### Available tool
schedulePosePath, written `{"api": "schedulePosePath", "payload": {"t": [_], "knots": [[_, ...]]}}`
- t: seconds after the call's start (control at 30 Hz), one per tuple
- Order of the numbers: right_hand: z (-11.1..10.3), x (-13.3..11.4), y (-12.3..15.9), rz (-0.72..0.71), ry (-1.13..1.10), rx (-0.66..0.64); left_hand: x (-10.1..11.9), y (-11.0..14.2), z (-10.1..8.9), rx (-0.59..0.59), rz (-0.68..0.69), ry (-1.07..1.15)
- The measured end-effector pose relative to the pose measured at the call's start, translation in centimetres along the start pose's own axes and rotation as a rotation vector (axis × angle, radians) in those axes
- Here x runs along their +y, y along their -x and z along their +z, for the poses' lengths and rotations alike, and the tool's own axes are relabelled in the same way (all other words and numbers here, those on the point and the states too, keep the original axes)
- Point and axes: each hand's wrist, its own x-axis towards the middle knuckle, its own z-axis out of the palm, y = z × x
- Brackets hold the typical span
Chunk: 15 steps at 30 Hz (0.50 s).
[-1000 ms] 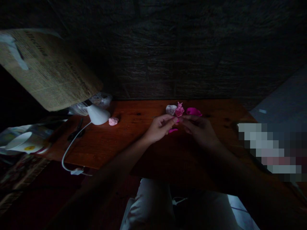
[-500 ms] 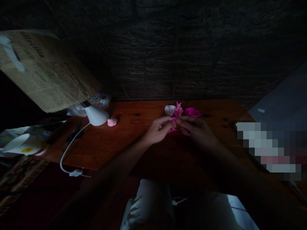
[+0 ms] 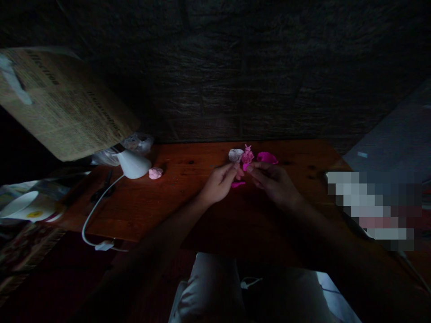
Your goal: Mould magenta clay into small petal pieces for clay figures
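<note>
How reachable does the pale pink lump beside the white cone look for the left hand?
Probably yes: no obstacle shows between the left hand and the pale pink lump, and the white cone stands on the lump's far side. Whether that hand grips anything, I cannot tell.

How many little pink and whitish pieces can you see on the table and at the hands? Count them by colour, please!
Bright pink: 3 (small piece at the right hand, flat strip, rounded piece)
Medium pink: 1 (figure with two points on top)
Pale pink: 1 (lump)
Whitish: 1 (crumpled piece)
Total: 6 that show
</note>
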Motion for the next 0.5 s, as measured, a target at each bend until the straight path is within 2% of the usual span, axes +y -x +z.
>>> {"api": "schedulePosePath", "payload": {"t": [0.17,0.5], "knots": [[0.03,0.27,-0.01,-0.055,0.058,-0.020,0.11,0.06,0.04,0.000,0.041,-0.097],[0.29,0.06,0.08,0.100,-0.053,-0.010,0.54,-0.09,0.02,-0.017,0.082,-0.087]]}}
